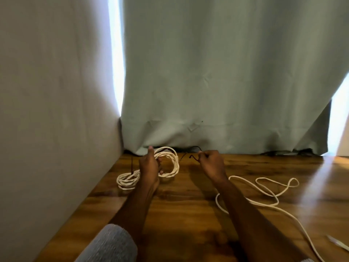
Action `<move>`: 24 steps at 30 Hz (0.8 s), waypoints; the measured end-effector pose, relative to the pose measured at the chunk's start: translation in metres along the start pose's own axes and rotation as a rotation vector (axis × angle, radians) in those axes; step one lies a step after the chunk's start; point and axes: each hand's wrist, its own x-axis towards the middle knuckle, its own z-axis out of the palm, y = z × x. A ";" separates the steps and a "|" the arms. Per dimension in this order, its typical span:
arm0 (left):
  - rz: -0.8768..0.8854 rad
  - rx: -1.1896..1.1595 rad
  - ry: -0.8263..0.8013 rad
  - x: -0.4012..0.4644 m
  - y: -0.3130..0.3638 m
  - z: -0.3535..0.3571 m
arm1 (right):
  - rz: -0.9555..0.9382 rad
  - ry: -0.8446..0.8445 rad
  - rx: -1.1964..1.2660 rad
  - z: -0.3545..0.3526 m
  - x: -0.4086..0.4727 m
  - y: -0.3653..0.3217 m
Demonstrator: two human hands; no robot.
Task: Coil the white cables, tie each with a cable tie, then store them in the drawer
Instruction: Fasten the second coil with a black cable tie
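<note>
My left hand (150, 166) grips a coiled white cable (172, 161) and holds it up just above the wooden table (188, 205). To its right my right hand (211, 161) pinches a thin black cable tie (193, 156), which runs back toward the coil. A second coil of white cable (127, 179) lies on the table at the left, with a black tie (131, 165) standing up from it. A loose, uncoiled white cable (268, 193) sprawls across the right side of the table. No drawer is in view.
A grey wall (56, 110) borders the table on the left. A pale green curtain (226, 82) hangs along the back edge. A pale flat object (338, 243) lies at the table's right front corner.
</note>
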 end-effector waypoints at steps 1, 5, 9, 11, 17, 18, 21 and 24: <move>-0.005 0.006 -0.014 0.000 -0.007 0.013 | -0.015 0.010 0.012 -0.002 0.003 0.006; -0.012 0.019 -0.017 0.005 -0.039 0.052 | -0.059 0.057 0.122 -0.003 0.008 0.031; -0.015 0.127 -0.016 0.011 -0.064 0.068 | -0.018 0.071 0.214 -0.001 0.022 0.045; 0.036 0.201 -0.079 0.011 -0.068 0.075 | -0.002 0.028 0.235 0.001 0.026 0.046; 0.258 0.304 -0.334 0.005 -0.070 0.081 | 0.001 -0.218 0.169 0.003 0.026 0.035; 0.252 0.296 -0.353 0.006 -0.070 0.080 | 0.011 -0.228 0.180 0.001 0.026 0.034; 0.265 0.261 -0.387 0.009 -0.069 0.076 | -0.014 -0.277 0.191 -0.005 0.020 0.029; 0.274 0.244 -0.380 0.013 -0.068 0.074 | -0.047 -0.380 0.204 -0.009 0.014 0.024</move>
